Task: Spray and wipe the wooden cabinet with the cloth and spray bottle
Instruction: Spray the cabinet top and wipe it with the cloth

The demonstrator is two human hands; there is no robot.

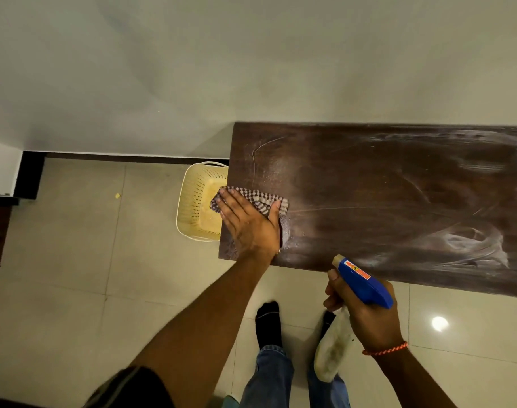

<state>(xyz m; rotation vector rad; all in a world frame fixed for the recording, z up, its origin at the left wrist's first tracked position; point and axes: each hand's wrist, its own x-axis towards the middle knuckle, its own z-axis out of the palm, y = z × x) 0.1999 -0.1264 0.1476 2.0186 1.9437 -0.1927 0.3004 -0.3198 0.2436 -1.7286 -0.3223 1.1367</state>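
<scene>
The dark wooden cabinet top fills the right half of the view, with whitish smear marks and spray droplets on it. My left hand lies flat on a checked cloth, pressing it onto the cabinet's left end near the edge. My right hand grips a spray bottle with a blue head and a pale body, held just off the cabinet's front edge, nozzle pointing toward the wood.
A cream perforated plastic basket stands on the tiled floor against the cabinet's left side. A pale wall runs behind the cabinet. My feet in dark socks stand on the tiles in front. A dark doorframe edge is at far left.
</scene>
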